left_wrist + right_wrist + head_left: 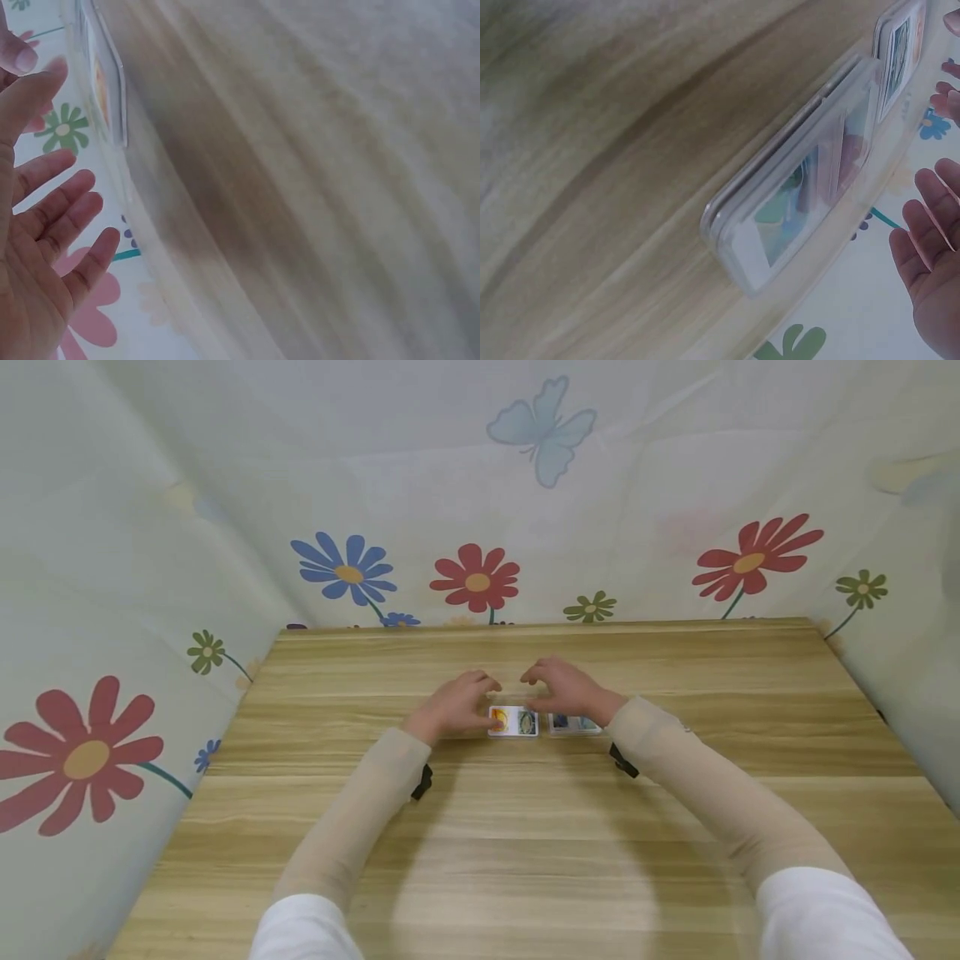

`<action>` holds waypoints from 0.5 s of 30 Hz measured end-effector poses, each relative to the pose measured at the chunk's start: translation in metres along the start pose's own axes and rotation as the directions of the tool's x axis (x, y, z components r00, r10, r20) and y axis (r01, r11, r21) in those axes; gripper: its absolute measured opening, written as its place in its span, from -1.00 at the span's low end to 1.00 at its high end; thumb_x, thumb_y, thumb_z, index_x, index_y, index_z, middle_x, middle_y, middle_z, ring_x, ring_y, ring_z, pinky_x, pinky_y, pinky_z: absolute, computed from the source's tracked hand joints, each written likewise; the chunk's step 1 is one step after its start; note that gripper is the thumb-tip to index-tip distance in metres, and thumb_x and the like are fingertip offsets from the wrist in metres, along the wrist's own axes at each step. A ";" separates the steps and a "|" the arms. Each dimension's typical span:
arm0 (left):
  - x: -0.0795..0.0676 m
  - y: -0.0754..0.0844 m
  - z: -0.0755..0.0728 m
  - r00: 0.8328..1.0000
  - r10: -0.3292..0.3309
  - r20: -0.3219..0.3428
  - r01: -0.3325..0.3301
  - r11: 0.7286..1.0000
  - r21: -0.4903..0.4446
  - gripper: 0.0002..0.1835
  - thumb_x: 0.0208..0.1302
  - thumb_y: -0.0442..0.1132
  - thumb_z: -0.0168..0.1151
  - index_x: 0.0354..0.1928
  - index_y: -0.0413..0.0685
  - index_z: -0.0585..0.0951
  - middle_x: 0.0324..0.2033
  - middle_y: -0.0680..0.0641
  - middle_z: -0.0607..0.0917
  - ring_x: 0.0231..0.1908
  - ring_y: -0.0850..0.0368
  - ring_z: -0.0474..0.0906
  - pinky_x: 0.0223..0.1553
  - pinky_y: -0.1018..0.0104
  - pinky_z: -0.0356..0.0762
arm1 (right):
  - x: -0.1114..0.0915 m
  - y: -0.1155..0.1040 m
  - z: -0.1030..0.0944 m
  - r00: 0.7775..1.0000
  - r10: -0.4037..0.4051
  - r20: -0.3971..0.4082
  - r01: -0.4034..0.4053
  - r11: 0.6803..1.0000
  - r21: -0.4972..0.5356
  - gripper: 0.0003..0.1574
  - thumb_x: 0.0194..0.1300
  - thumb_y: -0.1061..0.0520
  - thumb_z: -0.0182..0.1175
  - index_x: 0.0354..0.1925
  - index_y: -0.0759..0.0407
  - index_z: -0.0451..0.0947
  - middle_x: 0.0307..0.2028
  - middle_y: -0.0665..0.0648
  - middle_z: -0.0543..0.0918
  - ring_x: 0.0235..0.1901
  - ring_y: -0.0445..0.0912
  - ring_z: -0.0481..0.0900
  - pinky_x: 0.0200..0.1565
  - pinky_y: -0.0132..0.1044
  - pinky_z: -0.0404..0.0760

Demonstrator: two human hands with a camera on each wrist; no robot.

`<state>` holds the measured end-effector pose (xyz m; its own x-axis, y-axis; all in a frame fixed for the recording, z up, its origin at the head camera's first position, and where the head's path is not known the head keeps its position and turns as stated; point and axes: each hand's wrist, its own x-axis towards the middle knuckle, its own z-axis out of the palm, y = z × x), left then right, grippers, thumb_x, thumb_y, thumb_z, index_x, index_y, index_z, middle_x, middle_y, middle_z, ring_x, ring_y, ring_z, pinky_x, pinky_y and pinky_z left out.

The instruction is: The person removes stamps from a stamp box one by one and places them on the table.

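A white card [513, 721] with an orange picture and a dark green one lies on the wooden table between the hands. Just right of it, partly covered by my right hand, is a stack of picture cards [802, 195] that looks clear-cased in the right wrist view. My left hand [459, 702] hovers at the white card's left end, its thumb over that edge and its fingers spread and lightly bent. Above the cards on the other side, my right hand [566, 687] has loosely bent fingers. Neither hand grips anything.
The wooden table [525, 860] spreads under both arms and meets a flowered cloth backdrop [637, 527] at its far edge. Cloth also hangs along the left and right sides. A small black device [622, 760] is strapped under the right wrist.
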<state>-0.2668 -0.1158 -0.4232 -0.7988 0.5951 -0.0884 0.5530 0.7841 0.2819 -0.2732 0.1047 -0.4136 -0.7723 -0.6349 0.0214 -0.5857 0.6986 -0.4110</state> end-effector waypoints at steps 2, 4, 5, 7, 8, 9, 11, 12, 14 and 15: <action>-0.001 -0.001 0.003 1.000 -0.003 0.002 0.003 1.000 -0.002 -0.35 0.01 0.11 0.33 0.11 -0.06 0.46 0.08 -0.07 0.49 0.10 0.03 0.39 0.16 0.14 0.35 | 0.000 -0.001 0.001 1.000 0.005 0.012 -0.005 1.000 0.005 -0.44 0.11 0.01 0.27 0.03 0.27 0.49 -0.07 0.22 0.57 -0.02 0.09 0.47 0.09 -0.02 0.41; -0.001 -0.002 0.005 1.000 0.000 0.002 0.000 1.000 0.001 -0.34 0.01 0.13 0.32 0.11 -0.05 0.46 0.08 -0.06 0.49 0.10 0.04 0.39 0.17 0.14 0.35 | 0.000 -0.002 0.002 1.000 0.013 0.020 -0.013 1.000 0.008 -0.44 0.11 0.01 0.27 0.04 0.27 0.49 -0.08 0.21 0.58 -0.02 0.08 0.47 0.08 -0.03 0.41; -0.001 -0.002 0.006 1.000 0.001 0.002 -0.001 1.000 -0.002 -0.35 0.01 0.13 0.32 0.11 -0.05 0.46 0.08 -0.06 0.49 0.10 0.04 0.39 0.17 0.13 0.34 | 0.000 -0.002 0.003 1.000 0.015 0.023 -0.015 1.000 0.008 -0.44 0.10 0.01 0.28 0.03 0.27 0.49 -0.09 0.20 0.58 -0.03 0.07 0.47 0.05 -0.05 0.44; -0.001 -0.003 0.008 1.000 0.003 0.003 -0.003 1.000 -0.010 -0.34 0.00 0.13 0.33 0.11 -0.05 0.47 0.08 -0.06 0.49 0.11 0.04 0.38 0.18 0.13 0.33 | -0.001 -0.003 0.004 1.000 0.019 0.023 -0.019 1.000 0.007 -0.44 0.09 0.02 0.29 0.03 0.27 0.49 -0.11 0.20 0.59 -0.06 0.06 0.47 0.03 -0.07 0.45; -0.001 -0.003 0.009 1.000 0.005 0.003 -0.005 1.000 -0.015 -0.34 -0.01 0.14 0.33 0.11 -0.05 0.47 0.08 -0.06 0.49 0.11 0.04 0.38 0.18 0.13 0.33 | -0.001 -0.003 0.005 1.000 0.019 0.022 -0.019 1.000 0.007 -0.44 0.08 0.02 0.30 0.02 0.27 0.50 -0.12 0.20 0.59 -0.07 0.06 0.48 0.02 -0.07 0.45; -0.001 -0.003 0.009 1.000 0.005 0.006 -0.005 1.000 -0.017 -0.34 -0.01 0.14 0.32 0.11 -0.05 0.47 0.08 -0.06 0.49 0.11 0.04 0.37 0.18 0.14 0.33 | -0.002 -0.004 0.006 1.000 0.015 0.021 -0.015 1.000 0.003 -0.44 0.07 0.02 0.31 0.01 0.27 0.50 -0.13 0.20 0.59 -0.08 0.06 0.48 0.00 -0.07 0.45; -0.001 -0.004 0.010 1.000 0.001 0.014 -0.001 1.000 -0.023 -0.32 -0.02 0.15 0.32 0.11 -0.05 0.47 0.09 -0.06 0.48 0.10 0.05 0.37 0.17 0.14 0.33 | -0.002 -0.004 0.007 1.000 0.008 0.021 -0.008 1.000 0.000 -0.44 0.06 0.02 0.33 -0.01 0.28 0.51 -0.16 0.21 0.60 -0.11 0.06 0.48 -0.02 -0.08 0.46; -0.001 -0.004 0.011 1.000 0.000 0.017 0.000 1.000 -0.024 -0.32 -0.02 0.16 0.32 0.11 -0.06 0.47 0.09 -0.05 0.48 0.10 0.06 0.36 0.17 0.15 0.33 | -0.002 -0.004 0.008 1.000 0.006 0.022 -0.006 1.000 -0.003 -0.44 0.05 0.01 0.33 -0.02 0.28 0.52 -0.16 0.20 0.60 -0.12 0.06 0.48 -0.02 -0.09 0.46; -0.002 -0.004 0.011 1.000 -0.001 0.024 0.002 1.000 -0.020 -0.31 -0.02 0.16 0.32 0.11 -0.06 0.47 0.08 -0.05 0.48 0.08 0.07 0.37 0.16 0.17 0.34 | -0.003 -0.004 0.010 1.000 -0.006 0.023 0.006 1.000 -0.009 -0.44 0.04 0.00 0.35 -0.04 0.29 0.53 -0.17 0.20 0.60 -0.12 0.06 0.49 -0.03 -0.09 0.47; -0.002 -0.004 0.012 1.000 -0.001 0.026 0.001 1.000 -0.020 -0.31 -0.03 0.17 0.32 0.11 -0.06 0.47 0.08 -0.05 0.48 0.07 0.07 0.37 0.16 0.18 0.34 | -0.003 -0.004 0.011 1.000 -0.012 0.024 0.012 1.000 -0.015 -0.44 0.03 -0.01 0.35 -0.05 0.29 0.54 -0.17 0.19 0.60 -0.13 0.05 0.49 -0.03 -0.09 0.47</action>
<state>-0.2648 -0.1178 -0.4352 -0.7928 0.5989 -0.1130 0.5473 0.7811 0.3006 -0.2663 0.1003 -0.4217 -0.7592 -0.6508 0.0040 -0.5985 0.6957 -0.3972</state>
